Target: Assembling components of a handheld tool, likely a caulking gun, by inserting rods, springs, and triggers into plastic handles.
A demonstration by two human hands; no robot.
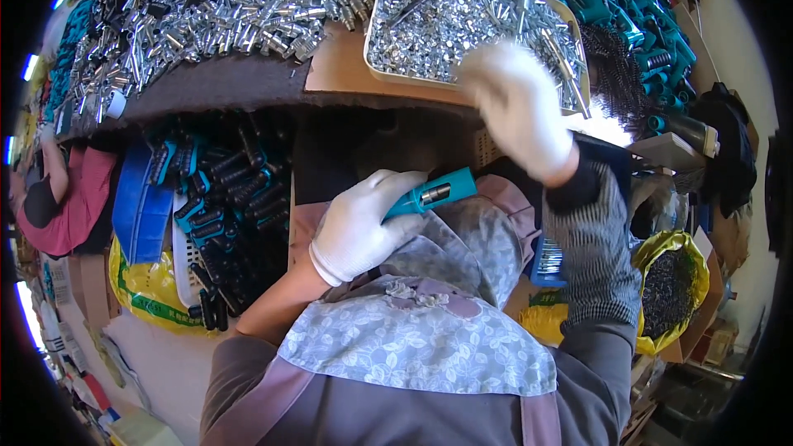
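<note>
My left hand (366,227), in a white knit glove, is closed around a teal plastic tool handle (438,192) held over my lap. A slot in the handle's side shows a dark and silvery part inside. My right hand (516,107), also gloved in white, is over the near right part of a cream tray (372,62) filled with small shiny metal pieces (429,29). Motion blurs its fingers, so whether they hold anything cannot be made out. Slim metal rods (570,74) lie on the tray's right side.
Heaped metal sleeves (239,8) cover the bench at the far left, teal plastic parts (603,0) the far right. Black and teal handles (223,190) fill a container on the left beside a blue bin (140,206). A yellow sack (706,264) stands right; another person (66,190) is far left.
</note>
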